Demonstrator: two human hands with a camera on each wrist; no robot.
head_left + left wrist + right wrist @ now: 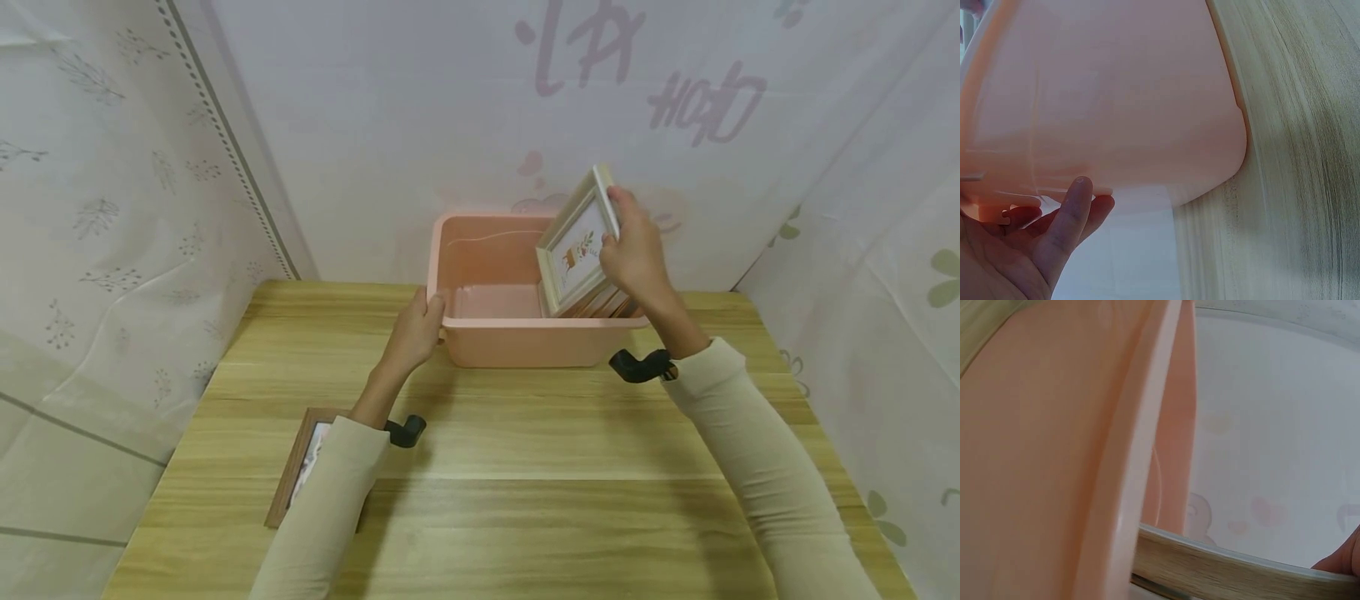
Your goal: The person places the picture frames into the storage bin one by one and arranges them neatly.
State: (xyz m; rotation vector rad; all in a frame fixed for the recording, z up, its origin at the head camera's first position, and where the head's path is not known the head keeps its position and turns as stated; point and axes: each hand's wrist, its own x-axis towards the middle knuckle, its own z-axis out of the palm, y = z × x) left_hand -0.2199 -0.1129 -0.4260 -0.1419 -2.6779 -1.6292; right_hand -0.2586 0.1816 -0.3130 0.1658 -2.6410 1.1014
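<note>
A pink plastic bin (525, 346) stands at the back of the wooden table. My left hand (417, 332) grips its left end at the rim; in the left wrist view that hand (1054, 244) has its fingers under the rim by the bin wall (1110, 100). A cream picture frame (551, 279) with a small deer print leans in the right part of the bin, its upper edge held by my right hand (636, 250). More frames (603, 304) stand behind it, partly hidden. The right wrist view shows the bin's rim (1125, 475), a frame edge (1241, 572) and part of my right hand (1342, 557).
A brown picture frame (288, 475) lies on the table (525, 433) at the left, partly covered by my left sleeve. Patterned cloth walls (360, 125) enclose the table at the back and on both sides.
</note>
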